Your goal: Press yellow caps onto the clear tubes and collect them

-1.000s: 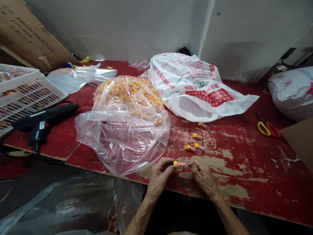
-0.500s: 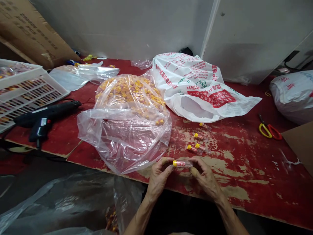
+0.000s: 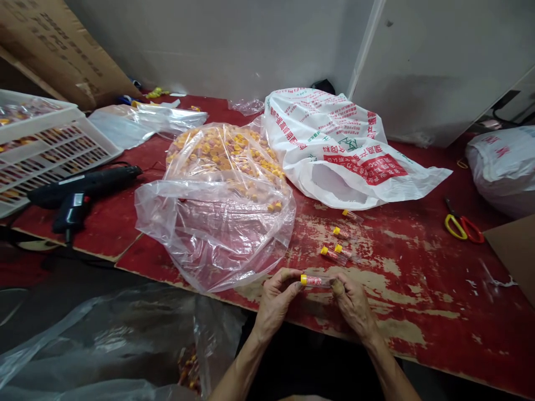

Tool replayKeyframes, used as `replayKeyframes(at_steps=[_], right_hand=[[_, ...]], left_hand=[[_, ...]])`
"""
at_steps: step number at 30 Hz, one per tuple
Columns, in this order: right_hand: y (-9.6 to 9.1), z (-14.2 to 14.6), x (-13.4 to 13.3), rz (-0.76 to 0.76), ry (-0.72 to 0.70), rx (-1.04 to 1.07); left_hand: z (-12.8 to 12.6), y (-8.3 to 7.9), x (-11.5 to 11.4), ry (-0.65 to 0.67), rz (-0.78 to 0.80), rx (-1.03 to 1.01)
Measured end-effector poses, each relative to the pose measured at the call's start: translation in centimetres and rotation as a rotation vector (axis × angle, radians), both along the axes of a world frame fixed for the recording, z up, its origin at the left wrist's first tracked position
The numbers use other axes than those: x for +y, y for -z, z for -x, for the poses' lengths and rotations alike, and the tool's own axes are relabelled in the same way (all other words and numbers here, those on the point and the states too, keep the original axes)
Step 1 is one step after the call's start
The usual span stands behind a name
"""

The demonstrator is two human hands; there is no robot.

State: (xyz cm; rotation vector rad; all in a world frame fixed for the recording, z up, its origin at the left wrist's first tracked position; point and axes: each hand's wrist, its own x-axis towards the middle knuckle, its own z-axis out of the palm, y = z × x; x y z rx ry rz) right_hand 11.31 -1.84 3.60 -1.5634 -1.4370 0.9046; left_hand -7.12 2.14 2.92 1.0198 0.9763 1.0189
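Note:
A small clear tube (image 3: 316, 280) with a yellow cap and red-and-white print lies level between my two hands, over the table's front edge. My left hand (image 3: 272, 303) pinches its capped end between thumb and fingers. At the clear end, my right hand (image 3: 354, 305) grips it, with the fingers partly hidden behind the thumb. Just beyond them, several similar yellow-capped tubes (image 3: 333, 255) lie loose on the worn red tabletop (image 3: 418, 267). To the left spreads a clear plastic bag (image 3: 217, 234) full of yellow-capped pieces.
Behind the loose tubes sprawls a white printed sack (image 3: 326, 128), its mouth towards me. A black heat gun (image 3: 79, 192) rests at the left beside a white slotted basket (image 3: 50, 150). Scissors (image 3: 463, 225) with yellow and red handles lie right. Cardboard (image 3: 516, 245) juts in at the right edge.
My right hand has shifted its hold on the tube's clear end, its fingers now more curled with the thumb on top. The whole view has moved slightly.

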Motion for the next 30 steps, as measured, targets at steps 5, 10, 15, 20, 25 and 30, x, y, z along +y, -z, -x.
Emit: replayKeyframes(at_steps=[5,10,15,20,25,30], right_hand=[[0.07,0.15,-0.09,0.007,-0.003,0.076],[0.68,0.00,-0.06,0.025,0.078,0.044],[0.04,-0.06,-0.24,0.050,-0.034,0.104],[0.57,-0.09,-0.28,0.087,-0.054,0.076],[0.45,-0.13,-0.32,0.040,-0.006,0.060],[0.43,-0.05,-0.15,0.055,0.010,0.020]], left_hand=[[0.01,-0.03,-0.03,0.006,0.026,-0.025],[-0.10,0.03,-0.16,0.011,-0.007,0.005],[-0.07,0.11,-0.15,-0.005,0.025,-0.031],[-0.04,-0.07,-0.28,0.028,0.002,-0.021],[-0.10,-0.15,-0.29,0.017,0.018,-0.022],[-0.34,-0.07,-0.28,0.032,0.014,-0.030]])
